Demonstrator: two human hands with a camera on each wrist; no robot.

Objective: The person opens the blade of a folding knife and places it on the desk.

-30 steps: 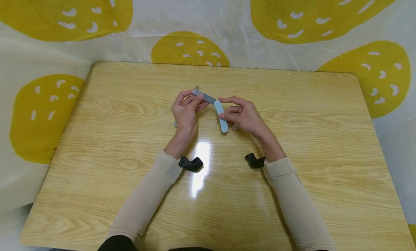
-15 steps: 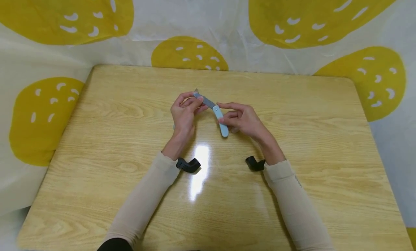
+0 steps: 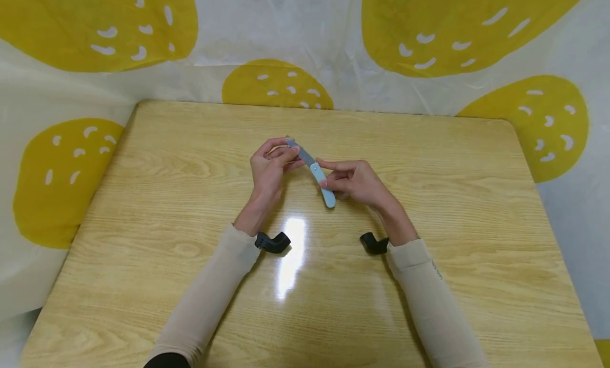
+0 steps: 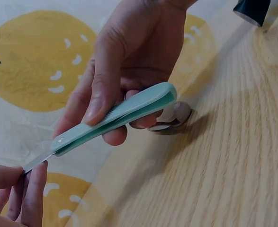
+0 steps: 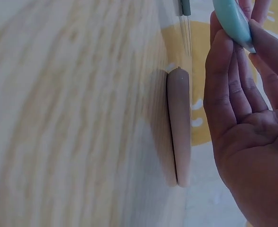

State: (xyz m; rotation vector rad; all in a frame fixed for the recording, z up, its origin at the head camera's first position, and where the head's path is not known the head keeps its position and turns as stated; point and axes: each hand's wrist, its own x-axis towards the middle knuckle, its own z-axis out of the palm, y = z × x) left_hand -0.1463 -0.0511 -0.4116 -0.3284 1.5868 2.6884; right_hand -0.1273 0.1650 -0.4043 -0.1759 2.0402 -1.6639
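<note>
Between my two hands is a folding knife with a pale mint handle [image 3: 328, 197] and a grey blade [image 3: 306, 156]. My left hand [image 3: 268, 174] pinches the blade near its tip between thumb and fingers. The handle is gripped by my right hand [image 3: 359, 184], thumb on one side and fingers on the other. Blade and handle stand nearly in line, slightly bent at the pivot. In the left wrist view, a slot runs along the handle [image 4: 143, 101]. A long brownish thing [image 5: 179, 123] with a rounded end lies on the table behind the right hand, mostly hidden in the head view.
The wooden table [image 3: 167, 209] has a bright light reflection near its middle. A dark greenish end of another thing [image 5: 183, 6] shows at the top of the right wrist view. A curtain [image 3: 286, 24] with yellow shapes hangs behind. Black mounts [image 3: 274, 243] sit at both wrists.
The handle has swung outward about the pivot, so the knife is straighter than before. Both hands keep their hold, and the right hand has come slightly lower in the head view.
</note>
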